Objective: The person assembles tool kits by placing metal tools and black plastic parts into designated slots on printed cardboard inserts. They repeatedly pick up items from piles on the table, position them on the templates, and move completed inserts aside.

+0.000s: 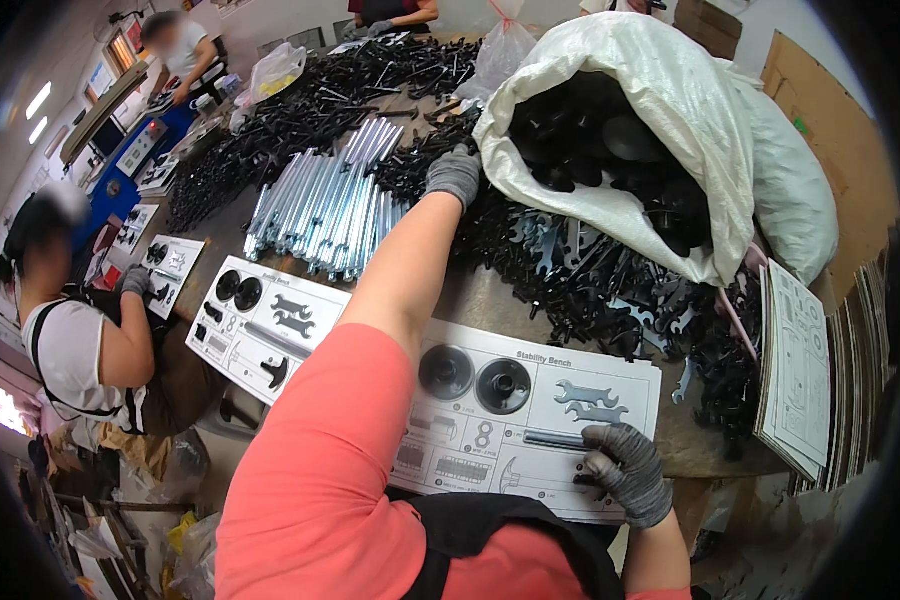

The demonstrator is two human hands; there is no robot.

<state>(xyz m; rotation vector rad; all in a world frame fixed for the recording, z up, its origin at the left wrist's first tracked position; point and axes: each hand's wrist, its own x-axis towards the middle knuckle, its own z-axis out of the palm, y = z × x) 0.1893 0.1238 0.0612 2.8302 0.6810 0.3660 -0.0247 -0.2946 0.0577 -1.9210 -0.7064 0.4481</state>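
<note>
A printed card (530, 420) is laid at the table's near edge, with a second card (260, 325) at its nine o'clock. Rods (325, 205) are piled at eleven o'clock, a sack (670, 120) at one o'clock, and stacked sheets (795, 370) at three o'clock.

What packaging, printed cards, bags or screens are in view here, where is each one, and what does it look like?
White printed card: near table edge under right hand, rectangular, holding black discs and grey wrenches.
Second card: to its left, same layout.
Stack of printed sheets: right edge, white with line drawings.
White woven sack: upper right, open, full of black parts; left hand beside it.
Clear plastic bag: far left end, crumpled.
</note>
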